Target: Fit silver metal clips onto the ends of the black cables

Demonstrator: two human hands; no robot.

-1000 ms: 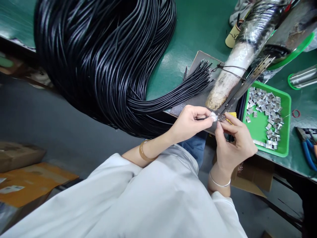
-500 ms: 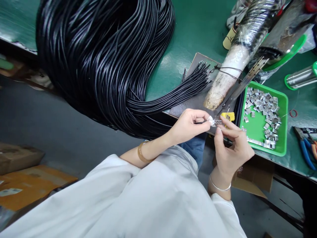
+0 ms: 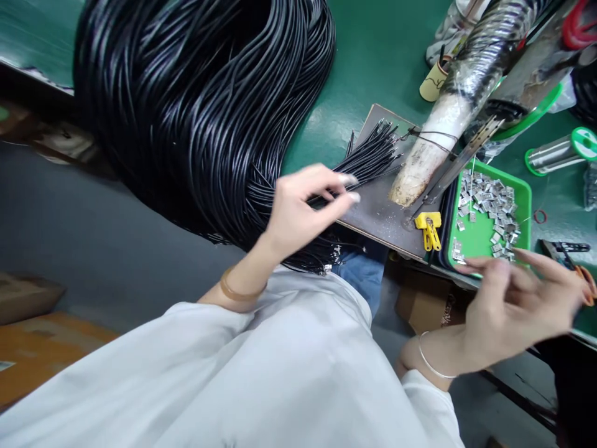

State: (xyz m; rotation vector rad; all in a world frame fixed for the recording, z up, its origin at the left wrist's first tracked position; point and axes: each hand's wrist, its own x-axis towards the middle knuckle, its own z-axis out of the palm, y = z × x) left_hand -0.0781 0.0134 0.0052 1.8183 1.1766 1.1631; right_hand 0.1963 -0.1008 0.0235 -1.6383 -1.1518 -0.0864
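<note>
My left hand is over the thin black cables, thumb and forefinger apart with nothing visible between them. White coverings show on those two fingertips. Below that hand, cable ends with small metal connectors hang by the table edge. My right hand, smeared by motion, reaches to the front edge of a green tray. Its fingers are spread, and I see nothing in them. Loose metal connector shells lie in the tray, with a few more near its front left corner.
A big coil of black cable covers the left of the green table. A taped duct pipe slants down over a brown board. Nearby are a yellow clip, a solder wire spool and pliers.
My hands have parted. The left let go of the cable with the metal connector and moved up and left; the right swung right to the tray.
</note>
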